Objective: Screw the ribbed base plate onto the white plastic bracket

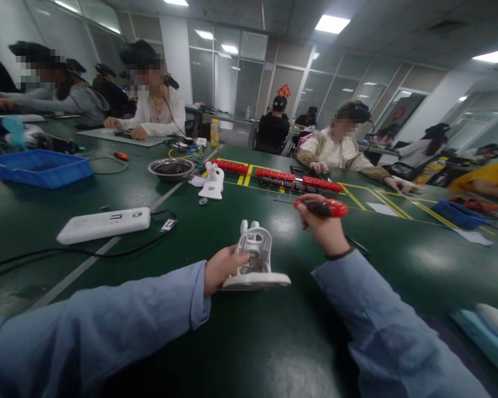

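My left hand (224, 270) grips a white plastic bracket with a round flat base (262, 243) and holds it over the green table in front of me. The thumb lies inside its hollow frame, and the other fingers are mostly hidden behind it. To the right, my right hand (326, 232) is closed round the red and black handle of a screwdriver (332, 208). Its thin shaft points left, above and apart from the bracket. A similar white plastic part (213, 181) stands farther back on the table, with a small round disc (203, 202) beside it.
A white power strip (103, 225) with a black cable lies at left. Behind it are a blue tray (39, 168) and a metal bowl (171, 169). Red strips (276, 178) run along the table's middle. Co-workers sit across, one (340, 141) near the strips.
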Tool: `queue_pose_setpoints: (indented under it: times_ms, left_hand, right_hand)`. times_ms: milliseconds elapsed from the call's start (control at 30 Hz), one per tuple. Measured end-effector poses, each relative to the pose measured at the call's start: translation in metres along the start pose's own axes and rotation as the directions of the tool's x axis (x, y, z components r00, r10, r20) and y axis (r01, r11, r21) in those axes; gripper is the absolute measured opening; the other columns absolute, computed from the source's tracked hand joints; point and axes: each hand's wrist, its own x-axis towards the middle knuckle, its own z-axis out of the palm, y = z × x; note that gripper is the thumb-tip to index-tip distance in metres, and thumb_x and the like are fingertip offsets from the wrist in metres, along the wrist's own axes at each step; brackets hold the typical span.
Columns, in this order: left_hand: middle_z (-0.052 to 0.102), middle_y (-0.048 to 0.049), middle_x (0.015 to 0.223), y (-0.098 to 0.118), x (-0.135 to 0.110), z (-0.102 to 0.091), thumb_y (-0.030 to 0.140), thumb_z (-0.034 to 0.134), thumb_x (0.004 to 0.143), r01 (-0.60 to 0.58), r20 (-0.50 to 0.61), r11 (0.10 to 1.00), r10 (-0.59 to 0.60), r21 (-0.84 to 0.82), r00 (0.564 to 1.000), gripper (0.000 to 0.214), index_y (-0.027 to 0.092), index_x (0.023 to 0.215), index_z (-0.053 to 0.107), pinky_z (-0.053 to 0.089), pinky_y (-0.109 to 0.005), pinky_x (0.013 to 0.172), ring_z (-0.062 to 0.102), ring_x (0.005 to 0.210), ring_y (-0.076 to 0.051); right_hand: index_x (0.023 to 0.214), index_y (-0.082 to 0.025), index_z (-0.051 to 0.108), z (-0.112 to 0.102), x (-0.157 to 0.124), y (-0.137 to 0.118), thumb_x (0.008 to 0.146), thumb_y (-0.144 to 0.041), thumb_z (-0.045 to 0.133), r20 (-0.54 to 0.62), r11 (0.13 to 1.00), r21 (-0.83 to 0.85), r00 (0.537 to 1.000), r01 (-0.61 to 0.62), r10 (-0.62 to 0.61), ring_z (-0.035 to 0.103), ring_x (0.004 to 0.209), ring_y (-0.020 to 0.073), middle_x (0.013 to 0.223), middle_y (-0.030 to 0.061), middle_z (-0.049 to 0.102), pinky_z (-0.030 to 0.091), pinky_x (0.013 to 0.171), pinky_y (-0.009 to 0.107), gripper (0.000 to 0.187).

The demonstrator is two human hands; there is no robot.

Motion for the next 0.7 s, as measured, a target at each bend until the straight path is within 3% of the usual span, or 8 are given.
queue_pose_setpoints:
  times_ms: [67, 133, 267, 400, 533, 600, 667, 700]
  left_hand:
    - [0.063, -0.0080, 0.082, -0.003, 0.009, -0.007, 0.045, 0.061, 0.064, -0.186, 0.090, 0.959, 0.171, 0.213, 0.981, 0.045, 0.010, 0.092, 0.058, 0.041, -0.032, 0.072, 0.057, 0.076, -0.020]
    - [0.061, -0.0095, 0.087, -0.005, 0.015, -0.013, 0.043, 0.055, 0.070, -0.327, 0.196, 0.873, 0.272, 0.362, 0.942, 0.045, 0.009, 0.099, 0.056, 0.042, -0.031, 0.071, 0.056, 0.079, -0.020]
    - [0.060, -0.0111, 0.094, -0.005, 0.021, -0.019, 0.040, 0.050, 0.072, -0.470, 0.327, 0.724, 0.344, 0.504, 0.880, 0.046, 0.009, 0.106, 0.054, 0.043, -0.031, 0.072, 0.056, 0.081, -0.021]
    - [0.059, -0.0111, 0.102, -0.003, 0.023, -0.023, 0.029, 0.059, 0.065, -0.505, 0.401, 0.596, 0.310, 0.625, 0.862, 0.046, 0.013, 0.108, 0.053, 0.039, -0.036, 0.085, 0.054, 0.095, -0.025]
    - [0.059, -0.0113, 0.102, -0.004, 0.024, -0.026, 0.026, 0.063, 0.060, -0.549, 0.445, 0.492, 0.323, 0.675, 0.836, 0.049, 0.015, 0.107, 0.056, 0.038, -0.039, 0.087, 0.052, 0.098, -0.028]
    - [0.058, -0.0103, 0.106, -0.004, 0.024, -0.027, 0.024, 0.065, 0.057, -0.592, 0.483, 0.444, 0.342, 0.673, 0.806, 0.051, 0.018, 0.107, 0.056, 0.035, -0.039, 0.090, 0.050, 0.102, -0.029]
    - [0.057, -0.0088, 0.109, -0.003, 0.023, -0.028, 0.024, 0.066, 0.054, -0.617, 0.518, 0.416, 0.336, 0.668, 0.787, 0.052, 0.019, 0.105, 0.058, 0.035, -0.039, 0.091, 0.049, 0.103, -0.029]
    - [0.058, -0.0084, 0.108, -0.003, 0.022, -0.029, 0.023, 0.066, 0.053, -0.618, 0.523, 0.419, 0.329, 0.666, 0.786, 0.052, 0.019, 0.104, 0.059, 0.036, -0.038, 0.089, 0.050, 0.101, -0.028]
  right_hand:
    - [0.098, -0.018, 0.052, 0.018, -0.007, 0.016, 0.076, -0.035, 0.055, 0.139, 0.988, -0.140, 0.989, 0.067, -0.048, 0.055, 0.069, 0.0146, 0.086, 0.0042, 0.057, 0.045, 0.061, 0.027, 0.028]
    - [0.100, -0.020, 0.055, 0.032, -0.015, 0.025, 0.073, -0.026, 0.059, 0.269, 0.968, -0.214, 0.961, 0.127, -0.066, 0.054, 0.082, 0.0180, 0.092, 0.0055, 0.058, 0.042, 0.073, 0.028, 0.028]
    - [0.108, -0.022, 0.055, 0.047, -0.027, 0.029, 0.076, -0.016, 0.053, 0.460, 0.907, -0.365, 0.888, 0.212, -0.022, 0.053, 0.086, 0.0197, 0.093, 0.0072, 0.057, 0.040, 0.073, 0.028, 0.032]
    - [0.108, -0.024, 0.056, 0.048, -0.028, 0.030, 0.081, -0.013, 0.046, 0.540, 0.863, -0.435, 0.841, 0.257, 0.022, 0.052, 0.088, 0.0202, 0.093, 0.0081, 0.058, 0.040, 0.072, 0.028, 0.031]
    - [0.119, -0.021, 0.049, 0.038, -0.026, 0.013, 0.083, -0.013, 0.040, 0.483, 0.847, -0.485, 0.874, 0.217, 0.052, 0.053, 0.087, 0.0210, 0.093, 0.0094, 0.059, 0.040, 0.074, 0.031, 0.038]
    - [0.118, -0.018, 0.047, 0.034, -0.029, -0.008, 0.086, -0.020, 0.038, 0.398, 0.931, -0.340, 0.917, 0.130, 0.017, 0.054, 0.087, 0.0194, 0.091, 0.0083, 0.060, 0.041, 0.077, 0.031, 0.034]
    - [0.110, -0.016, 0.052, 0.037, -0.035, -0.034, 0.087, -0.034, 0.036, 0.341, 0.997, 0.077, 0.940, -0.003, -0.024, 0.056, 0.083, 0.0167, 0.088, 0.0062, 0.060, 0.043, 0.075, 0.029, 0.033]
    - [0.105, -0.016, 0.054, 0.041, -0.039, -0.047, 0.087, -0.039, 0.035, 0.356, 0.948, 0.309, 0.933, -0.075, -0.042, 0.056, 0.083, 0.0161, 0.088, 0.0058, 0.060, 0.044, 0.073, 0.028, 0.035]
